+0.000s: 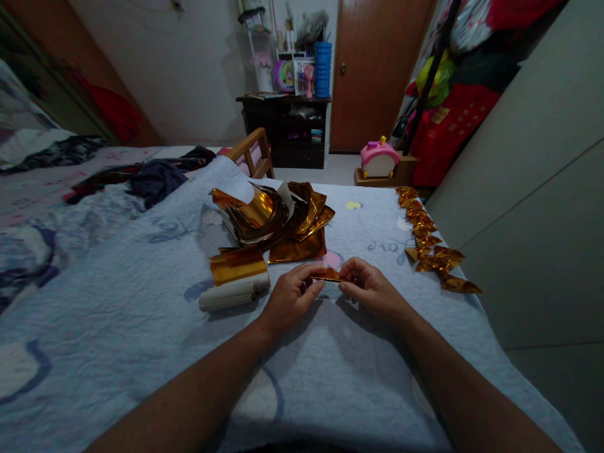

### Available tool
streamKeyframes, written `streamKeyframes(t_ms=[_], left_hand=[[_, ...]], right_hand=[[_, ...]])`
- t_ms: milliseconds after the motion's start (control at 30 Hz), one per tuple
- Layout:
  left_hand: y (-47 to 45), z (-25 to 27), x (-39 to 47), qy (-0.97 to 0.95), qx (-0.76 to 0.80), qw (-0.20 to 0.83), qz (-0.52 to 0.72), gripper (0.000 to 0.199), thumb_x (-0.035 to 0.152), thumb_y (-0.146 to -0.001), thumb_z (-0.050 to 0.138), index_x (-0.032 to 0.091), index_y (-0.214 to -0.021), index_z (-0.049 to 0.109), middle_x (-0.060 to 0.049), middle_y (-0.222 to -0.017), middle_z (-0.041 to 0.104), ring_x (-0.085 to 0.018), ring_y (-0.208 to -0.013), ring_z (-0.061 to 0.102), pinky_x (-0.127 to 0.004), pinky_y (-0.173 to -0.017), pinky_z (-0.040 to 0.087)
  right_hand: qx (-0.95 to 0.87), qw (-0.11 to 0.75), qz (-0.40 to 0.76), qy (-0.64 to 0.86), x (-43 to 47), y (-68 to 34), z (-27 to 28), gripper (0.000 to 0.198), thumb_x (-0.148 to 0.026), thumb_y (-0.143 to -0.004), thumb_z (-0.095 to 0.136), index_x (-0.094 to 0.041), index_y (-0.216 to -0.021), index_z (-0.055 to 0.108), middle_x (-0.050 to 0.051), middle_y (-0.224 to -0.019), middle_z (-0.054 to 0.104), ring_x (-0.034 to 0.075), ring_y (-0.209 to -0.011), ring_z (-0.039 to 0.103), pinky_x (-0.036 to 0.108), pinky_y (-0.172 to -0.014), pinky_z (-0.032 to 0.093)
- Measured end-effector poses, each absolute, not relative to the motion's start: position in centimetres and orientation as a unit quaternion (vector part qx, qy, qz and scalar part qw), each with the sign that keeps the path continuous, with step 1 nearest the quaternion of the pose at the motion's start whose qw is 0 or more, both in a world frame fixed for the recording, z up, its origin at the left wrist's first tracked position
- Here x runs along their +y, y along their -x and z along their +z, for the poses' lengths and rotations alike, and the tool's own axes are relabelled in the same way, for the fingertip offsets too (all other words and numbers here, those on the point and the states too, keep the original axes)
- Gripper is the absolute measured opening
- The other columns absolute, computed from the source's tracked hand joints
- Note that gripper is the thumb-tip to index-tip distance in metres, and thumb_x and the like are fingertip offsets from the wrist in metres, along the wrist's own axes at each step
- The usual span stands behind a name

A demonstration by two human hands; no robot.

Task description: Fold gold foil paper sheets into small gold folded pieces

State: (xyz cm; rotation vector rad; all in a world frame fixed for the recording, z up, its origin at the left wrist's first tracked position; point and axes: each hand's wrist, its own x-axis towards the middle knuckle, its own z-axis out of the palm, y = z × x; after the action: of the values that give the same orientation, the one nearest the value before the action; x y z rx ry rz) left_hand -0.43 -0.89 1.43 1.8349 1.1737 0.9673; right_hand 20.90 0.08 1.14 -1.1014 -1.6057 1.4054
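Between my two hands is a narrow folded piece of gold foil paper [329, 275], pinched at both ends just above the bed cover. My left hand [293, 290] grips its left end between thumb and fingers. At the right end, the thumb and fingers of my right hand [369, 286] are closed on it. Beyond my hands lies a fanned, curled stack of gold foil sheets [264, 217]. A rolled gold sheet with a pale back [231, 292] rests left of my left hand. Several folded gold foil pieces [427, 242] form a row at the right.
A light blue patterned cover [155, 340] spreads under everything. Dark clothes [158, 179] are heaped at the left. Past the far edge stand a wooden chair [257, 154], a dark cabinet [283, 126] and a pink toy case [379, 158]. A pale panel [533, 207] borders the right side.
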Motion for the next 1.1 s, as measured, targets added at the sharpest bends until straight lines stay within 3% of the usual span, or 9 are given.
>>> streamKeyframes(t_ms=[167,333,467,600,700,867,1100], left_hand=[[0.5,1.6,-0.9,-0.717,0.46,0.367,0.374,0.022,0.031,-0.096,0.056,0.016,-0.1,0.072,-0.006,-0.095,0.073,-0.019,-0.087,0.066,-0.028,-0.08,0.046],[0.6,1.6,-0.7,-0.723,0.459,0.374,0.356,0.03,0.034,-0.097,0.051,0.016,-0.081,0.068,-0.001,-0.075,0.065,-0.016,-0.072,0.06,-0.026,-0.069,0.041],[0.6,1.5,-0.5,-0.687,0.454,0.432,0.367,0.032,0.035,-0.095,0.052,0.016,-0.074,0.063,0.0,-0.068,0.058,-0.014,-0.066,0.054,-0.025,-0.064,0.038],[0.5,1.2,-0.4,-0.628,0.442,0.508,0.389,0.02,0.035,-0.091,0.058,0.016,-0.09,0.065,0.002,-0.067,0.057,-0.012,-0.062,0.051,-0.024,-0.06,0.037],[0.5,1.1,-0.4,-0.596,0.434,0.542,0.404,0.025,0.035,-0.088,0.064,0.017,-0.105,0.064,0.003,-0.066,0.057,-0.012,-0.061,0.052,-0.024,-0.06,0.037],[0.4,1.4,-0.4,-0.564,0.431,0.579,0.401,0.027,0.04,-0.084,0.069,0.015,-0.093,0.068,0.001,-0.069,0.059,-0.01,-0.059,0.047,-0.023,-0.057,0.035],[0.7,1.3,-0.2,-0.525,0.426,0.624,0.392,0.029,0.04,-0.08,0.074,0.014,-0.093,0.07,0.003,-0.068,0.058,-0.008,-0.057,0.044,-0.022,-0.054,0.032]], right_hand=[[-0.637,0.332,0.545,0.432,-0.2,-20.9,1.7,0.019,-0.037,-0.085,0.064,-0.02,-0.087,0.055,-0.004,-0.07,0.052,0.011,-0.06,0.045,0.024,-0.054,0.035],[-0.643,0.324,0.538,0.439,-0.3,-20.9,1.7,0.02,-0.038,-0.088,0.059,-0.02,-0.08,0.055,-0.005,-0.063,0.05,0.01,-0.054,0.041,0.023,-0.05,0.031],[-0.649,0.35,0.534,0.413,-0.3,-20.7,1.6,0.017,-0.035,-0.088,0.062,-0.019,-0.086,0.059,-0.002,-0.073,0.055,0.01,-0.06,0.047,0.024,-0.054,0.035],[-0.629,0.369,0.578,0.366,-0.1,-20.8,1.5,0.016,-0.031,-0.089,0.064,-0.02,-0.1,0.062,0.001,-0.085,0.063,0.011,-0.066,0.052,0.024,-0.058,0.041],[-0.618,0.374,0.6,0.344,0.1,-21.0,1.1,0.016,-0.029,-0.089,0.066,-0.02,-0.102,0.063,-0.001,-0.083,0.062,0.009,-0.061,0.05,0.023,-0.054,0.04],[-0.593,0.363,0.641,0.326,0.2,-21.1,0.4,0.028,-0.031,-0.085,0.074,-0.021,-0.109,0.065,0.001,-0.09,0.066,0.008,-0.062,0.053,0.021,-0.052,0.04],[-0.556,0.33,0.696,0.312,0.0,-21.3,0.5,0.039,-0.03,-0.081,0.079,-0.019,-0.115,0.065,0.005,-0.099,0.069,0.01,-0.07,0.061,0.02,-0.054,0.043]])
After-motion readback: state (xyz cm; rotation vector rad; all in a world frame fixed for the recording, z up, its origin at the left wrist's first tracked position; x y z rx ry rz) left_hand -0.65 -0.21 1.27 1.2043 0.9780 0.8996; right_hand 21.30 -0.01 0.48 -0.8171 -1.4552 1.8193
